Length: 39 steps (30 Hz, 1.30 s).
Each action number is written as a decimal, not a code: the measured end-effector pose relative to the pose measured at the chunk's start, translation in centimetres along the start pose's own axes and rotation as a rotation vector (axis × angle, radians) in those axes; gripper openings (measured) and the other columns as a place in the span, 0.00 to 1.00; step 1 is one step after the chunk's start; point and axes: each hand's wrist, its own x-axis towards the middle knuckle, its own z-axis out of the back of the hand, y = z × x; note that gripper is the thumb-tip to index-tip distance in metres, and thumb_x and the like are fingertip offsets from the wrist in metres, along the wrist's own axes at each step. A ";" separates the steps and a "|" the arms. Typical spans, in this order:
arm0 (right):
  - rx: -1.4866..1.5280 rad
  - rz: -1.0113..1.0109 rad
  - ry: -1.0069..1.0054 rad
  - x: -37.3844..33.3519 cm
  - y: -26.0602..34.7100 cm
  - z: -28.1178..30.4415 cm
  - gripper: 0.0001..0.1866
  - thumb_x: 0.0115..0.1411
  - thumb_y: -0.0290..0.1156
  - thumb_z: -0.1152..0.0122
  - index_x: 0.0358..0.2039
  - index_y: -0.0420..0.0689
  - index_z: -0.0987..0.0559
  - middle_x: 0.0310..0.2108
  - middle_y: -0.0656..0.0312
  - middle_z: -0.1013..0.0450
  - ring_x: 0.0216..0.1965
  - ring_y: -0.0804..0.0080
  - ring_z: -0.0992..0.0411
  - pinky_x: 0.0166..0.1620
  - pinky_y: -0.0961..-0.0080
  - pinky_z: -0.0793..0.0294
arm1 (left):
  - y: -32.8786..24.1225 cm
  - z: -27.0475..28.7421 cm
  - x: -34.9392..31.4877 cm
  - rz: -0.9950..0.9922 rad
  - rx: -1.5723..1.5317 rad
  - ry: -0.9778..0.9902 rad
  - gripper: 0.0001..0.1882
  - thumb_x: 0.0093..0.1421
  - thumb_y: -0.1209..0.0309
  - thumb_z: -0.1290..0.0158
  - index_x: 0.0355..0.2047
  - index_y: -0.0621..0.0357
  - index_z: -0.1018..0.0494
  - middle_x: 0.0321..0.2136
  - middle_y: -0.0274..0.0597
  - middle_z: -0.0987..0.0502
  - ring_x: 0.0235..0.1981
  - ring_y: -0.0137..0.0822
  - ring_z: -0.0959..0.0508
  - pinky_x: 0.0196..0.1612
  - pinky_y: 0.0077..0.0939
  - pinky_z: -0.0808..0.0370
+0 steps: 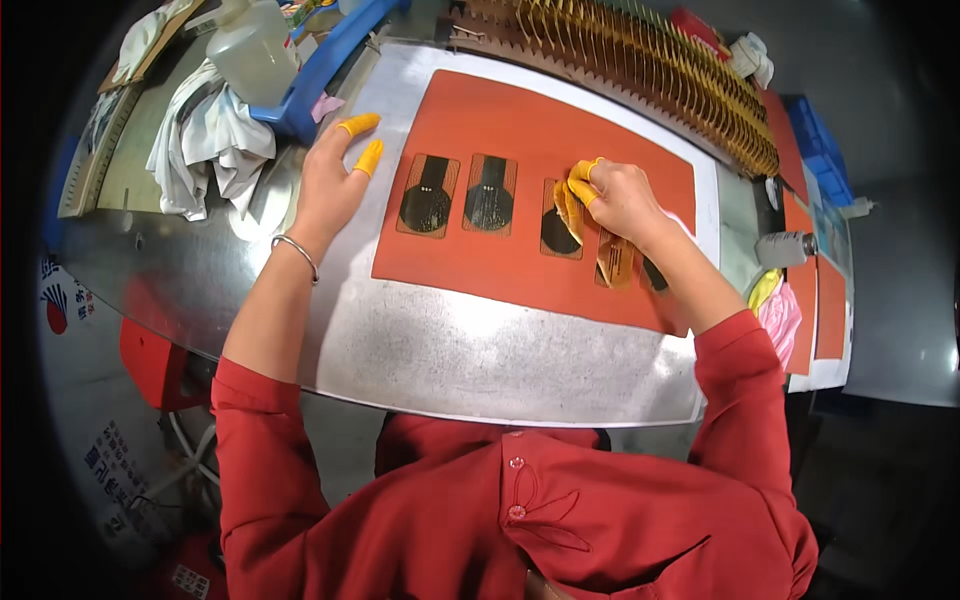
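My left hand [335, 180], with yellow finger cots on thumb and forefinger, is on the metal tabletop left of an orange mat [530, 120]. Its fingers are spread and it holds nothing. My right hand [615, 195], also in yellow finger cots, pinches a thin, curved, gold-coloured sheet [569, 212]. That sheet hangs over a dark, gold-edged rectangular plate [562, 238] on the mat. Two similar plates [429, 200] [488, 198] lie further left, each with a black round-and-stem shape. Under my right wrist, a shiny gold-brown piece [615, 262] and another dark plate [655, 277] are partly covered.
A slotted rack of gold-coloured sheets [650, 70] stands along the far edge. At the left are a translucent bottle [250, 55], white cloths [215, 140] and a blue tray edge [320, 75]. A small grey bottle [785, 248] and pink cloth [782, 318] lie at the right.
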 end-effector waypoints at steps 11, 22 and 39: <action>0.080 0.110 0.071 -0.9 1.7 0.1 0.06 0.50 0.29 0.43 0.28 0.42 0.23 0.22 0.53 0.29 0.26 0.55 0.29 0.30 0.65 0.29 | 1.1 -0.1 -0.3 -0.020 0.050 -0.028 0.14 0.54 0.76 0.48 0.42 0.65 0.28 0.40 0.46 0.26 0.45 0.40 0.27 0.49 0.27 0.34; 0.078 0.252 0.053 -4.2 4.0 -0.5 0.04 0.48 0.27 0.41 0.27 0.44 0.24 0.20 0.58 0.29 0.22 0.61 0.29 0.25 0.67 0.30 | 1.0 0.1 -0.4 -0.011 0.043 0.012 0.15 0.55 0.77 0.48 0.44 0.65 0.29 0.42 0.44 0.25 0.45 0.35 0.26 0.50 0.24 0.34; -0.076 0.093 0.045 0.3 1.7 -1.9 0.05 0.52 0.30 0.44 0.27 0.43 0.24 0.22 0.54 0.29 0.24 0.54 0.29 0.28 0.63 0.30 | 0.8 0.0 -0.3 -0.034 0.030 -0.038 0.14 0.53 0.76 0.47 0.41 0.64 0.28 0.39 0.47 0.25 0.44 0.43 0.26 0.47 0.28 0.32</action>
